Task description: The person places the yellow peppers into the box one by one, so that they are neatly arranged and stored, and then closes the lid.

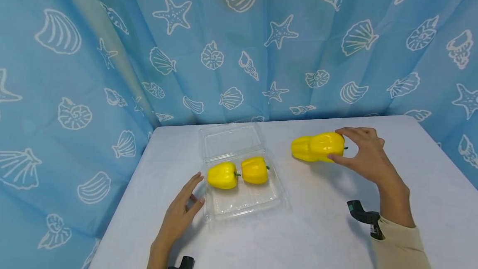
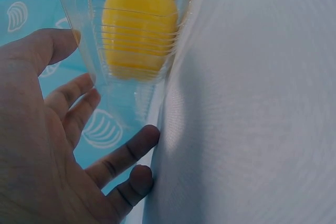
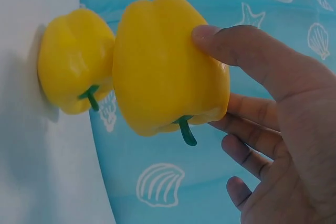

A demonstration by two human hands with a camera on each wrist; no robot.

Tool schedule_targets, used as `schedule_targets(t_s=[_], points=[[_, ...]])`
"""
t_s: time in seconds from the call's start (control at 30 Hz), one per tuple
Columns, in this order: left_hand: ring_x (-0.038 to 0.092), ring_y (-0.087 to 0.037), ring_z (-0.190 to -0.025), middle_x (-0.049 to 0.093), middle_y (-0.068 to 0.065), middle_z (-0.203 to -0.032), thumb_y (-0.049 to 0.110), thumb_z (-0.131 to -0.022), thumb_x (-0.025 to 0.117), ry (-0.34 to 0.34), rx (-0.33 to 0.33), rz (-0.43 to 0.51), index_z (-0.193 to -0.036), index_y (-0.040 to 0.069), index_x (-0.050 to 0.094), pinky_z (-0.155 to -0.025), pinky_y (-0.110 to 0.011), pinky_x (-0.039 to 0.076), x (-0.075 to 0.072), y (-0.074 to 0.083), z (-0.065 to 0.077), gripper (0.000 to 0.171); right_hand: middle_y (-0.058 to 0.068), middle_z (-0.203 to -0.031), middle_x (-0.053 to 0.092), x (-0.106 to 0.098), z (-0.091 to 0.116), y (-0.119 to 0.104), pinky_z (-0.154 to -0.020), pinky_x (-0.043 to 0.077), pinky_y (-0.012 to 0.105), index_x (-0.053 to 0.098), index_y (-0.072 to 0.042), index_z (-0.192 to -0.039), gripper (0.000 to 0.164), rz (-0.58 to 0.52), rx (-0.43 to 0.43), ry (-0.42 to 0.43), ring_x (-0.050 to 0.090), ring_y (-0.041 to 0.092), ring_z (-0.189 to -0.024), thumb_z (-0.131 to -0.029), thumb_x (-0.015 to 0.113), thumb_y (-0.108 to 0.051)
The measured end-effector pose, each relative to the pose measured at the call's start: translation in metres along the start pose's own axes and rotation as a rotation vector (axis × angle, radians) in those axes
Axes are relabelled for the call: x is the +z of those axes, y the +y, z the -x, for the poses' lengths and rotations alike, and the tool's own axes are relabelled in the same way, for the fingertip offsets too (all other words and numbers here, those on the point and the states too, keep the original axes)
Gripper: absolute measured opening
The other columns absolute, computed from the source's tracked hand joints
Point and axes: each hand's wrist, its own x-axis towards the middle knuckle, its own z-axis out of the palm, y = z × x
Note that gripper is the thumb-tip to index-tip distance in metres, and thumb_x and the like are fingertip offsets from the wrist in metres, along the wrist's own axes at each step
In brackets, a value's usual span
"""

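Note:
My right hand [image 1: 367,155] pinches a yellow bell pepper [image 3: 168,66] with a green stem between thumb and fingers, raised off the table. Just behind it another yellow bell pepper [image 3: 73,61] sits on the table. In the head view the two overlap. To the left, an open clear plastic clamshell box [image 1: 244,206] holds two yellow bell peppers, a left one [image 1: 222,175] and a right one [image 1: 254,170], side by side in its rear half. My left hand [image 1: 180,214] is at the box's left edge, fingers spread; its thumb is at the rim in the left wrist view.
The box's clear lid [image 1: 231,139] lies folded back toward the rear of the white-covered table [image 1: 306,223]. A blue curtain [image 1: 284,61] with shell and starfish prints hangs behind the table and along its left side.

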Motion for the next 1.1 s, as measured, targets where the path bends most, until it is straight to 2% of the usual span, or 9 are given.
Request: schedule_targets(t_s=[0.2, 0.53, 0.8, 1.0, 1.1], points=[[0.055, -0.01, -0.089, 0.032, 0.018, -0.159, 0.042, -0.098, 0.061, 0.004, -0.013, -0.012, -0.153, 0.035, 0.041, -0.064, -0.028, 0.046, 0.001, -0.001, 0.001, 0.059, 0.025, -0.139, 0.05, 0.0, 0.0, -0.009, -0.091, 0.019, 0.069, 0.058, -0.005, -0.135, 0.071, -0.017, -0.037, 0.01, 0.029, 0.046, -0.127, -0.076, 0.087, -0.032], [0.056, -0.01, -0.088, 0.032, 0.017, -0.158, 0.041, -0.098, 0.062, 0.011, 0.005, 0.002, -0.153, 0.033, 0.041, -0.063, -0.028, 0.046, 0.001, -0.002, 0.0, 0.059, 0.02, -0.136, 0.055, 0.007, 0.0, -0.02, -0.093, 0.02, 0.067, 0.061, -0.007, -0.133, 0.069, -0.063, -0.096, 0.043, 0.032, 0.041, -0.127, -0.074, 0.09, -0.027], [0.055, -0.01, -0.087, 0.032, 0.017, -0.159, 0.041, -0.098, 0.061, 0.017, 0.012, -0.012, -0.153, 0.037, 0.04, -0.063, -0.029, 0.046, 0.001, -0.001, -0.001, 0.059, 0.016, -0.135, 0.056, 0.011, 0.0, -0.035, -0.095, 0.018, 0.07, 0.061, -0.011, -0.133, 0.069, -0.098, -0.105, 0.037, 0.032, 0.038, -0.128, -0.073, 0.09, -0.03], [0.055, -0.01, -0.088, 0.032, 0.017, -0.159, 0.042, -0.098, 0.061, 0.011, -0.002, -0.021, -0.153, 0.035, 0.041, -0.064, -0.03, 0.046, 0.002, -0.002, -0.001, 0.059, 0.014, -0.134, 0.056, 0.017, 0.001, -0.041, -0.087, 0.024, 0.058, 0.061, -0.011, -0.134, 0.069, -0.098, -0.132, 0.029, 0.033, 0.036, -0.126, -0.073, 0.09, -0.031], [0.055, -0.01, -0.089, 0.032, 0.017, -0.159, 0.043, -0.098, 0.061, 0.014, -0.008, -0.018, -0.153, 0.034, 0.041, -0.065, -0.031, 0.047, 0.002, -0.002, 0.0, 0.059, 0.013, -0.133, 0.056, 0.018, 0.002, -0.046, -0.085, 0.024, 0.055, 0.062, -0.012, -0.133, 0.069, -0.105, -0.139, 0.032, 0.034, 0.036, -0.125, -0.073, 0.09, -0.031]])
